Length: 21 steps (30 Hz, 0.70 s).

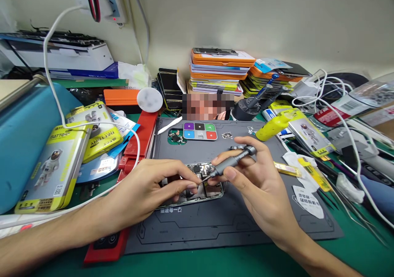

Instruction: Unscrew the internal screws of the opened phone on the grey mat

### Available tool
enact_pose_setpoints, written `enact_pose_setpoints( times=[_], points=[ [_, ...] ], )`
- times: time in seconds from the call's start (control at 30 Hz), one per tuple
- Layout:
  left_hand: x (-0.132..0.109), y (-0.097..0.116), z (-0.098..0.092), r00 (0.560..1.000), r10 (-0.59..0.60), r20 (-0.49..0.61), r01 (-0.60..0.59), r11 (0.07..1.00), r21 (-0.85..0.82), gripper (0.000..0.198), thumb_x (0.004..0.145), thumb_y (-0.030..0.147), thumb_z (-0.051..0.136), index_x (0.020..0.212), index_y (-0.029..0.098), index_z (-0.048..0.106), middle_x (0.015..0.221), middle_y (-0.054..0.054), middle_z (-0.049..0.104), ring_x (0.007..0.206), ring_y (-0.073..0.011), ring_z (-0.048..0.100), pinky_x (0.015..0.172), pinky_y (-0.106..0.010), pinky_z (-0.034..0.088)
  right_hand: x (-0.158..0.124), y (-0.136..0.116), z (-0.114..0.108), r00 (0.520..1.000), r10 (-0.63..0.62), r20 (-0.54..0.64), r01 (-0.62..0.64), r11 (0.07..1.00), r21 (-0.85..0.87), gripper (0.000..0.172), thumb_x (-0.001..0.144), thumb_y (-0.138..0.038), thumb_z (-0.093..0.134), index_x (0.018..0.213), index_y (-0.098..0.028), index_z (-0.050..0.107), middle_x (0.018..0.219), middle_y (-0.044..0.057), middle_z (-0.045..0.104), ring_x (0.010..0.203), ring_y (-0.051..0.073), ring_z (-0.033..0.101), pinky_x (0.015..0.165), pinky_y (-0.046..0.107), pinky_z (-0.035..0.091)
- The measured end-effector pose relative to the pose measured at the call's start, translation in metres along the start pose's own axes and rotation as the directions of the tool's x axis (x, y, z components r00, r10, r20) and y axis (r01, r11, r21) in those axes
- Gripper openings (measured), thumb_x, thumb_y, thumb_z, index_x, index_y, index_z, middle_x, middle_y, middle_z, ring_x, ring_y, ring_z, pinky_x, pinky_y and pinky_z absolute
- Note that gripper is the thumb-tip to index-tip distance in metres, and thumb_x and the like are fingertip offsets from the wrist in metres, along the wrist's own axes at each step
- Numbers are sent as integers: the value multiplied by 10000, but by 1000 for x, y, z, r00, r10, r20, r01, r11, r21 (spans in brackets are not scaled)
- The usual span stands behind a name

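Note:
An opened phone (201, 193) with bare inner parts lies on a dark grey mat (234, 223). My right hand (261, 182) is wrapped round a grey screwdriver (229, 163), which slants down to the left over the phone. Thumb and index finger of my left hand (166, 182) are pinched together at the screwdriver's tip; anything between them is too small to make out. Beyond the phone sit a tray with coloured squares (200, 131) and a small metal part (227, 135).
Yellow battery packs (55, 166) and a red device (140, 139) stand at the left. Orange boxes (221, 59) are stacked behind. A yellow bottle (273, 127), a black tool holder (246, 109), tweezers and white cables (344, 123) lie to the right.

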<state>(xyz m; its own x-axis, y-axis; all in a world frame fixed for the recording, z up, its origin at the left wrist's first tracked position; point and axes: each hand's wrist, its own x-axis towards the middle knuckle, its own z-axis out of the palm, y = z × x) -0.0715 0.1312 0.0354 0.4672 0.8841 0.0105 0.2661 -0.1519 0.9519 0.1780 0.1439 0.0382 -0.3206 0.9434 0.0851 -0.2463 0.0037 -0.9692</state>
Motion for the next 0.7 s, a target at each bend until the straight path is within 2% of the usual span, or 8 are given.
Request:
enact_pose_setpoints(
  times=[0.13,0.27,0.7],
  points=[
    [0,1,0,999,44,-6,-44,998,41,122,1077,301,688,1093,291,808,971,62,821,743,-73,711,666,-111,560,-1,-1,-1,1000,-6,-19,5,999,-39,375,1057,-252,721,1349,-337,502,1079,-12,784,846,122,792,788,219,692],
    [-1,2,0,1000,12,-16,-11,1000,25,126,1071,314,695,1083,284,817,954,49,822,732,-86,715,626,-122,556,-1,-1,-1,999,-15,-36,13,998,-69,383,1047,-255,735,1344,-326,504,1073,-4,787,839,133,782,773,235,692],
    [-1,6,1,1000,-26,-2,26,1000,8,143,1075,307,684,1087,278,823,982,39,832,735,-97,713,646,-151,563,0,1,-4,998,55,-23,-54,998,21,393,1046,-263,743,1359,-321,512,1093,10,787,870,137,799,813,270,714]
  ],
)
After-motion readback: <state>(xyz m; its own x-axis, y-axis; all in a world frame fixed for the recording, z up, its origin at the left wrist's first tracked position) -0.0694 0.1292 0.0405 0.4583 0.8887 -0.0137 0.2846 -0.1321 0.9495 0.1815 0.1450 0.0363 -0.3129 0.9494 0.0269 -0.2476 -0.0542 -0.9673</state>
